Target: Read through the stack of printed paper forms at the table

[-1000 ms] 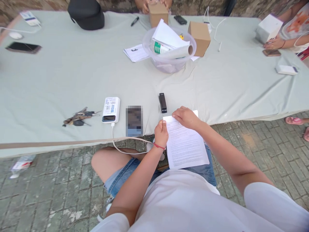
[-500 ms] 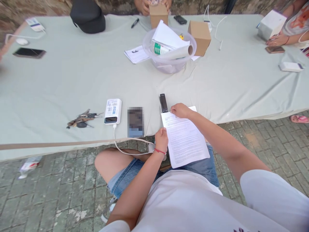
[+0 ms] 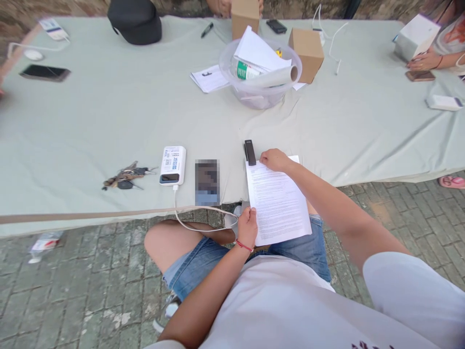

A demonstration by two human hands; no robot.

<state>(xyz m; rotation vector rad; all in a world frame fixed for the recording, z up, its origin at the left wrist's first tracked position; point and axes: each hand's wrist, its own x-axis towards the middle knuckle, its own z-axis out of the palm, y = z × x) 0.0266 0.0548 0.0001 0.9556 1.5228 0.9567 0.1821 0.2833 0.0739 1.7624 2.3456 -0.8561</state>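
A printed sheet of paper reaches from the table's front edge down over my lap. My left hand is closed on its left edge, thumb on top. At the upper edge my right hand has its fingers pressed together on the paper. A slim black stapler-like object lies at the paper's upper left corner, just left of my right fingers; its lower end overlaps the corner. To the left lie a blurred-out dark rectangle and a white power bank with a plugged-in white cable.
A bunch of keys lies left. Farther back are a clear plastic basin with papers and a roll, a cardboard box, a black cap and a phone. Other people's hands hold boxes across the table.
My left hand has slid down the paper's left edge. The paper has shifted slightly away from me, and the black object now tilts and overlaps its corner.
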